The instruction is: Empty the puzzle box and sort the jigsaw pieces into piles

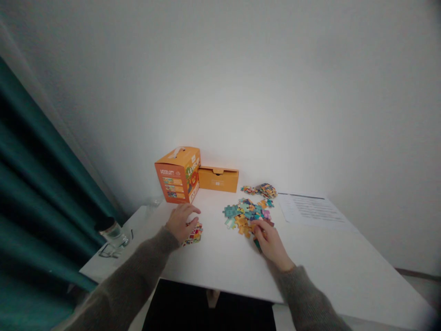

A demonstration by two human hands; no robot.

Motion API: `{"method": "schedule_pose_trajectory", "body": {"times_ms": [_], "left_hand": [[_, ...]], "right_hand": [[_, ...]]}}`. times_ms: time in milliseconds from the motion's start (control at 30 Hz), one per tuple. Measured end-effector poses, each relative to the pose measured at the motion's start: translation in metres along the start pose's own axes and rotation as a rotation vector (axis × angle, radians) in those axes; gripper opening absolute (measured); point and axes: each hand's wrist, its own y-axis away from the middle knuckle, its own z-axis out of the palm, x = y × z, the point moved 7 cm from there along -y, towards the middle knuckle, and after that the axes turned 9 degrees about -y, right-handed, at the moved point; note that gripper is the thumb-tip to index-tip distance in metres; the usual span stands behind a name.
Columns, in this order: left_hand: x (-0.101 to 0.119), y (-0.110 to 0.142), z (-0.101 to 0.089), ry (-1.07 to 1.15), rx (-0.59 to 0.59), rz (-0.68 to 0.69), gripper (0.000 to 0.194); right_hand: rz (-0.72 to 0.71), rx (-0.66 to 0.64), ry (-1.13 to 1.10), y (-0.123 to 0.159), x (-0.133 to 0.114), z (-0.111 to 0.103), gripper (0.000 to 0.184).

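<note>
Right hand (271, 244): fingertips bunched, down at the near right edge of the loose pieces (245, 210); can't tell whether one is gripped.
Left hand (179, 223): thumb and fingers parted, arching over the colourful patch of puzzle (197, 233), left of the loose pieces.
Stacked pieces (267, 191): just behind the loose pieces, rightward.
Puzzle box (177, 179): standing behind them, left.

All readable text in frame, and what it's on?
"LEVEL UP! PUZZLES": tall orange box, left face.
"LEVEL": same box, right face; rest of that line unclear.
Too small or blurred: that box's other print, the low orange box marking, lines on the papers.
</note>
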Motion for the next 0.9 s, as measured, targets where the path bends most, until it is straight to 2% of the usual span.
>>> {"method": "schedule_pose_trajectory", "body": {"times_ms": [67, 167, 233, 300, 433, 533, 667, 900], "left_hand": [[0.04, -0.001, 0.009, 0.086, -0.007, 0.1, 0.019], [0.092, -0.008, 0.033, 0.161, -0.009, 0.119, 0.027], [0.113, -0.017, 0.054, 0.204, 0.013, 0.062, 0.036], [0.123, -0.028, 0.079, 0.222, 0.021, 0.004, 0.041], [0.116, -0.044, 0.123, 0.159, -0.013, -0.101, 0.049], [0.101, -0.05, 0.142, 0.098, -0.048, -0.172, 0.056], [0.092, -0.053, 0.149, 0.069, -0.065, -0.193, 0.053], [0.085, -0.057, 0.143, 0.147, 0.012, -0.153, 0.023]], "right_hand": [[0.002, -0.008, 0.011, 0.0, 0.001, 0.001, 0.029], [0.003, -0.021, -0.004, 0.0, 0.002, 0.003, 0.029], [0.001, -0.019, -0.02, -0.001, 0.003, 0.002, 0.029], [-0.002, -0.016, -0.031, -0.001, 0.004, 0.001, 0.028], [-0.006, -0.026, -0.023, -0.003, 0.003, 0.001, 0.027], [-0.019, -0.038, -0.01, -0.001, 0.002, 0.003, 0.027], [-0.02, -0.054, -0.011, 0.002, 0.004, 0.007, 0.028], [0.006, -0.077, 0.015, 0.001, 0.0, 0.006, 0.028]]}}
